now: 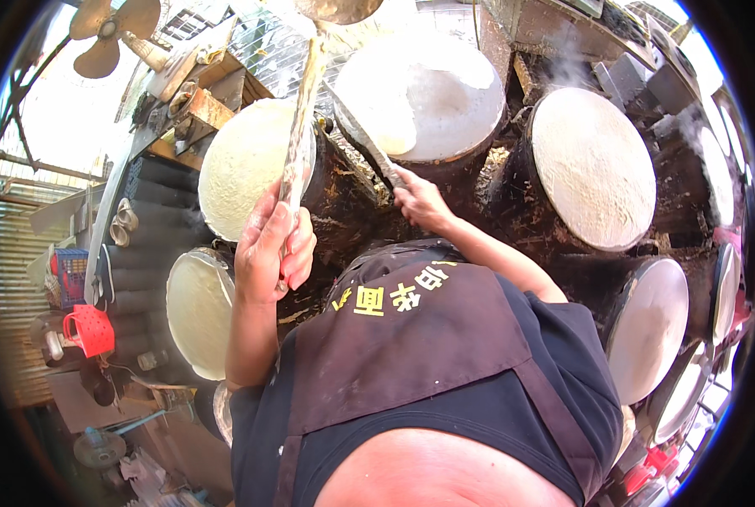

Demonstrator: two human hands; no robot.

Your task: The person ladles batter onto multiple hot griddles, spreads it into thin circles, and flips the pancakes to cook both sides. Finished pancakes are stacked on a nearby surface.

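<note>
My left hand (pixel 276 241) is closed round the batter-crusted handle of a long ladle (pixel 301 118), held upright. Its round bowl is cut off by the upper edge. My right hand (pixel 424 203) grips a long, flat metal blade like a spatula (pixel 362 135), whose far end reaches the near left rim of the far middle griddle (pixel 458 101). Pale batter covers that griddle's left part, while grey metal shows on its right. Just beyond my left hand, a round griddle (pixel 246 177) is coated with pale yellowish batter.
More round griddles curve around me: a batter-covered one (pixel 198 313) at left, a steaming one (pixel 593 169) at right, and another (pixel 646 331) nearer. A fan (pixel 107 29) stands at far left. A red basket (pixel 88 330) hangs below it. Dark crusted stove bodies fill the gaps.
</note>
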